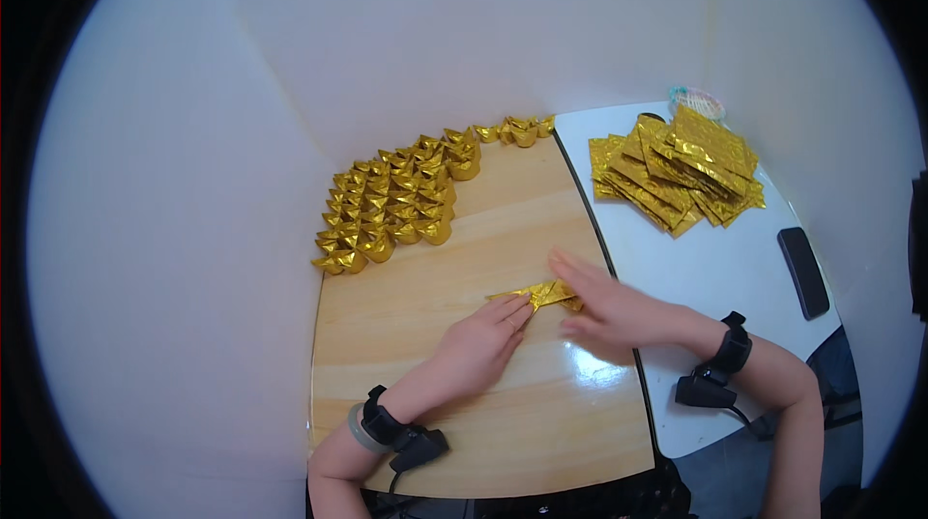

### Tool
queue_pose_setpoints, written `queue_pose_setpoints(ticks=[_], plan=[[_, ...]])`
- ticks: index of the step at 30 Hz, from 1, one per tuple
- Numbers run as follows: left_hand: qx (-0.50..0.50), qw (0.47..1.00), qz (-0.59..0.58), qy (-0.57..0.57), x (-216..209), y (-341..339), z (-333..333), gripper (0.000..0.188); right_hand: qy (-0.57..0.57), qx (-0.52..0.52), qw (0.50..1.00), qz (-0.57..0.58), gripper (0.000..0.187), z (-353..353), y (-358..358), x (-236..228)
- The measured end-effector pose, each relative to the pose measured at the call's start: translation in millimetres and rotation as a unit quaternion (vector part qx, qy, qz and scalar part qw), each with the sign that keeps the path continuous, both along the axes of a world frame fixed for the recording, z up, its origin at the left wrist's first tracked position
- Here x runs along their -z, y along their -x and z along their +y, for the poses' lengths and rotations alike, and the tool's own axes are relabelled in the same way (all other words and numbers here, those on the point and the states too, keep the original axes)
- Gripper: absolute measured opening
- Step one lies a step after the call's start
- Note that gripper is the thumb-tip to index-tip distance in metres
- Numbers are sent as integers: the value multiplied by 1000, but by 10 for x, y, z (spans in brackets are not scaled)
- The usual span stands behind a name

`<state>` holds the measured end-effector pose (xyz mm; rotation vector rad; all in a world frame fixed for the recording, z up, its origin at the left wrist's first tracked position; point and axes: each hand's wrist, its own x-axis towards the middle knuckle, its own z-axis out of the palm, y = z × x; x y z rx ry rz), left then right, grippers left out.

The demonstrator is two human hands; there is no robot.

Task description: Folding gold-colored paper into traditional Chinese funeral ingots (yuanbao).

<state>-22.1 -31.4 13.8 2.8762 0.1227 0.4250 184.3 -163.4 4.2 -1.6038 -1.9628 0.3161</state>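
A partly folded piece of gold foil paper [546, 294], narrow and creased, lies on the wood-patterned table. My left hand [480, 340] holds its left part down against the tabletop, the fingers close together over it and a ring on one of them. At the paper's right end is my right hand [619, 311], slightly blurred, with thumb and fingers apart. Whether the right fingers touch the paper is hard to see.
Rows of finished gold paper ingots [387, 200] stand at the far left, several more along the back edge. On the white table [677, 277] lie a pile of flat gold foil pieces [677, 171], a black phone [803, 273] and a pastel-coloured item [698, 101]. Walls enclose the tables.
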Motion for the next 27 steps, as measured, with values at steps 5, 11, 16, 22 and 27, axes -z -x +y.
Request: queue_pose_setpoints(ticks=[5,11,16,22,27], plan=[[4,995,-20,102,-70,-48,46,28,78,57,995,-20,66,-45,-297,-165],[4,999,-51,0,-25,-167,100,25,128,29,987,92,62,-51,-181,-208],[2,999,-40,6,6,-178,89,28,124,48,984,117,58,-161,-35,-350],[24,999,-31,12,-19,-161,92,30,123,41,991,12,52,-257,-10,-328],[48,999,-9,-10,-8,-181,19,33,148,-11,983,109,51,-306,-65,-313]])
